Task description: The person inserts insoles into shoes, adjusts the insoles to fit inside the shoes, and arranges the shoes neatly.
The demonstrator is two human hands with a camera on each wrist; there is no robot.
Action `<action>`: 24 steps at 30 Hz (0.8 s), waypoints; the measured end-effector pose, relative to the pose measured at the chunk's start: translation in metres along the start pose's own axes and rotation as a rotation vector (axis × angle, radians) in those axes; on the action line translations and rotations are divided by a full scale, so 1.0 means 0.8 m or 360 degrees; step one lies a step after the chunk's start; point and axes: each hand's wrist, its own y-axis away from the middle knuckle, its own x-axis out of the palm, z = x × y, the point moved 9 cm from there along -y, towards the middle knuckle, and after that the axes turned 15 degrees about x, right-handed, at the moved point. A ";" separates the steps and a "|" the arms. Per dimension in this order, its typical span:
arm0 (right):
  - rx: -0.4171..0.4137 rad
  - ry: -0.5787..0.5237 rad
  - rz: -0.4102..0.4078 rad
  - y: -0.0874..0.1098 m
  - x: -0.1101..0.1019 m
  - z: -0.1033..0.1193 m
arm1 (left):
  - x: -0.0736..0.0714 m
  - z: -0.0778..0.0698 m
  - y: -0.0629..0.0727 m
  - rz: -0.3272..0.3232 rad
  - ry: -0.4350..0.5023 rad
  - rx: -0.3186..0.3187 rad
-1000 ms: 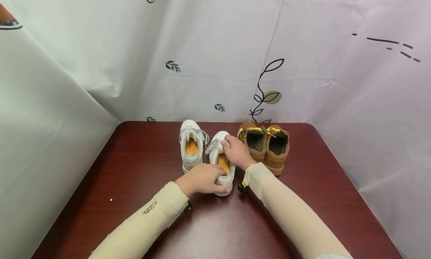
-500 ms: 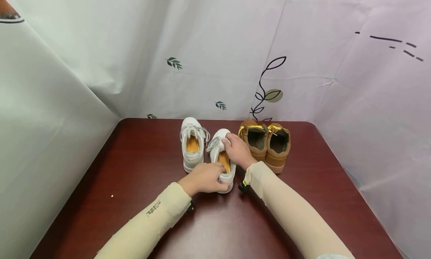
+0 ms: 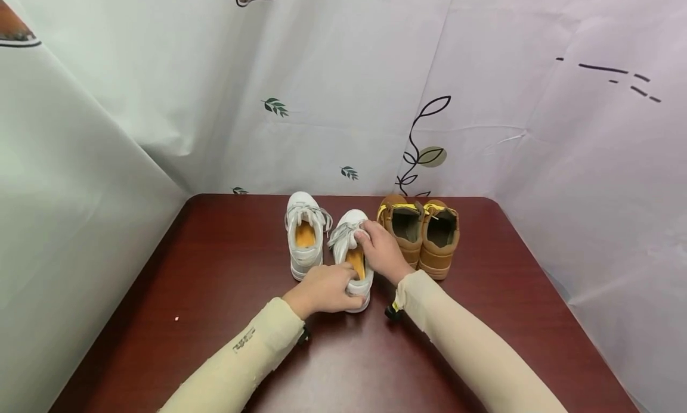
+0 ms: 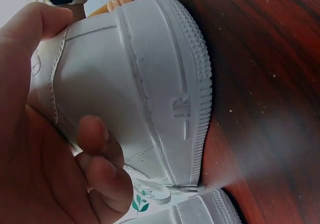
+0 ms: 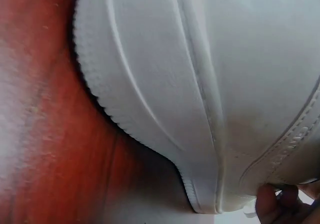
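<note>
A white lace-up sneaker (image 3: 349, 221) with an orange insole stands on the table, toe toward the back wall. My left hand (image 3: 324, 289) pinches its heel, thumb on the outside and fingers inside the opening. Close up in the left wrist view, the sneaker's side (image 4: 105, 78) fills the middle, sole on the table. At the right side of the tongue and laces, my right hand (image 3: 383, 252) grips the upper; the right wrist view shows its fingertips (image 5: 267, 204) at the collar edge. To the left stands the matching white sneaker (image 3: 305, 255), untouched.
Two brown shoes with yellow laces, the nearer-left one (image 3: 406, 225) and the right one (image 3: 440, 246), stand side by side just right of my right hand. The dark red table (image 3: 225, 246) meets a white printed curtain (image 3: 333, 103) at the back and sides.
My right hand has slid slightly back and to the right along the sneaker's opening, uncovering more of the laces. The left hand stays at the heel, and the shoes stay in place.
</note>
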 end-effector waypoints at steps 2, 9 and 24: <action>0.0006 0.0011 0.0007 0.004 0.000 0.001 | 0.000 0.000 0.001 -0.0010 0.0000 0.0006; -0.0040 0.0101 -0.0145 0.027 -0.017 0.009 | 0.006 0.001 0.005 -0.0032 0.0140 0.0030; -0.0265 0.0318 -0.0015 0.103 -0.030 0.042 | -0.035 -0.002 0.052 -0.0653 0.0486 0.0176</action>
